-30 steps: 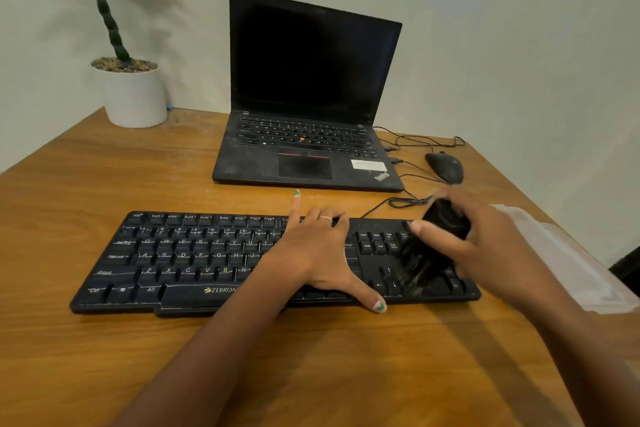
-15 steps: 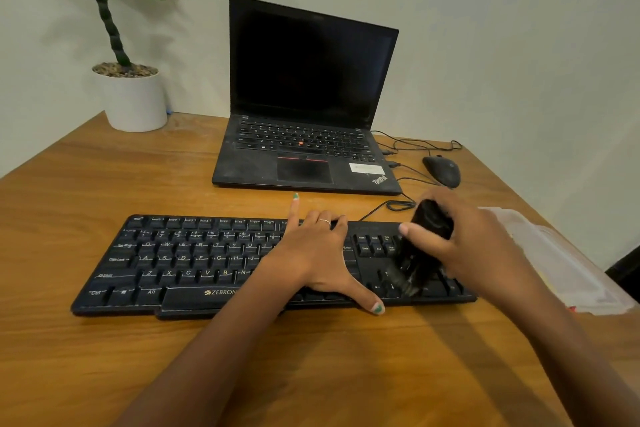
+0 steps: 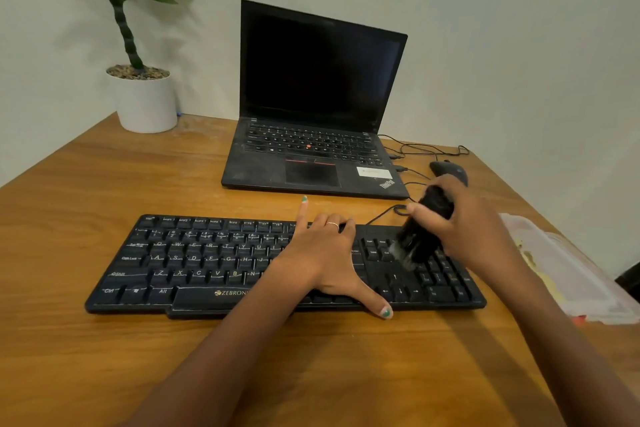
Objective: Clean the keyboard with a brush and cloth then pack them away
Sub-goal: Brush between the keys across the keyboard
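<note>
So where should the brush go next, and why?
Probably a short sweep toward the number pad. The right hand grips the brush with its bristles on the keys above the arrows, and the left hand lies flat on the keyboard, steadying it. The keys on the right end look unbrushed.

One black Zebronics keyboard [image 3: 242, 263]. One black brush [image 3: 424, 230], blurred. One open ThinkPad laptop [image 3: 313, 104] with dark screen. One black mouse [image 3: 448, 170]. One potted plant [image 3: 138, 45] in one white pot [image 3: 145, 104]. One clear plastic container [image 3: 568, 267] at the right edge, contents too unclear to count. Two hands: left hand [image 3: 323, 262], right hand [image 3: 471, 225]. One ring [image 3: 332, 225] on the left. Several thin black cables [image 3: 429, 149], number unclear. One wooden tabletop [image 3: 86, 184].
</note>
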A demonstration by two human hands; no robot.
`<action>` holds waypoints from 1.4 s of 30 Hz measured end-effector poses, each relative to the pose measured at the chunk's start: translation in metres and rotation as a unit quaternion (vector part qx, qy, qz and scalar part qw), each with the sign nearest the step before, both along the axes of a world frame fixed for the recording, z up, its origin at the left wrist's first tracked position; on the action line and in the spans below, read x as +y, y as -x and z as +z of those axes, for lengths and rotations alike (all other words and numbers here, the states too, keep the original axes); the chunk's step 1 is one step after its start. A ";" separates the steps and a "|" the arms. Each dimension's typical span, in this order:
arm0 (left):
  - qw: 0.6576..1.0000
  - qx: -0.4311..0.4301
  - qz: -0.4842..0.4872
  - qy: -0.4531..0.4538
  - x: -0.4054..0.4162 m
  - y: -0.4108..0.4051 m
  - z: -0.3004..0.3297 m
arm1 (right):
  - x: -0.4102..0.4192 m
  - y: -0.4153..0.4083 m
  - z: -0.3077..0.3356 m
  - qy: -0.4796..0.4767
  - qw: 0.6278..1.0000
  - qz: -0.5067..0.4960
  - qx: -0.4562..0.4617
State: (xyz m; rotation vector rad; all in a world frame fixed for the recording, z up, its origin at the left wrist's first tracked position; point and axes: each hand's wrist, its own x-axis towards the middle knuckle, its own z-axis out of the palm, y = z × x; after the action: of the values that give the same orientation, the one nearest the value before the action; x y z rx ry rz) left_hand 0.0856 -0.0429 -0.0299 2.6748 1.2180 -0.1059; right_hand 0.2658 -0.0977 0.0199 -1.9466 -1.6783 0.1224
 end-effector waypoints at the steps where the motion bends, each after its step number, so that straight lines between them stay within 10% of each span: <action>1: 1.000 -0.001 0.000 0.001 0.000 0.000 0.000 | 0.004 -0.006 0.001 -0.019 0.998 -0.050 -0.043; 4: 1.000 -0.005 -0.002 -0.001 0.001 -0.001 -0.001 | 0.009 -0.012 -0.002 -0.064 0.983 -0.110 -0.131; 12: 1.000 -0.002 0.000 -0.001 0.001 -0.001 -0.002 | 0.006 0.005 -0.004 -0.020 0.998 0.039 0.052; 22: 1.000 -0.015 0.002 0.000 0.003 -0.001 -0.004 | 0.015 0.039 -0.008 -0.056 0.993 0.082 -0.057; 42: 0.998 0.042 0.022 0.032 0.010 0.061 0.010 | 0.021 0.009 -0.011 -0.078 0.997 -0.010 0.028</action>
State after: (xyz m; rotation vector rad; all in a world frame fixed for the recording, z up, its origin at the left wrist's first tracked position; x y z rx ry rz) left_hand 0.0246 -0.0326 -0.0203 2.6114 1.2740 -0.2489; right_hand 0.2573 -0.0763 0.0092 -1.8284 -1.5829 0.0368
